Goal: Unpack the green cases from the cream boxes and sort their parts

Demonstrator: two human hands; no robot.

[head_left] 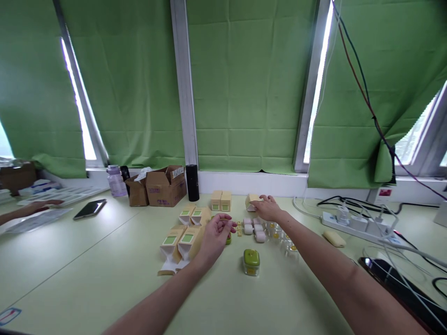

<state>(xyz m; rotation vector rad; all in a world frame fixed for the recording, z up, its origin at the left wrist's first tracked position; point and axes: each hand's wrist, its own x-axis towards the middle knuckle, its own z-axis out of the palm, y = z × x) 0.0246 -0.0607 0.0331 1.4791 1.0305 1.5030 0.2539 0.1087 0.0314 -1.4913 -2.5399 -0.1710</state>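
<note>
My right hand reaches to the back of the table, its fingers closed on a small cream box. Further left, my left hand hovers with thumb and fingertips together near small yellow squares; what it pinches, if anything, is too small to name. Open cream boxes with green labels stand left of it, two more boxes behind. Between my hands lie several pale pink blocks. Clear containers are partly behind my right forearm. A green-lidded clear container stands in front.
Cardboard boxes, a black cylinder and a purple bottle line the back left. A phone lies near another person's hand. At right are a power strip, cables and a black device.
</note>
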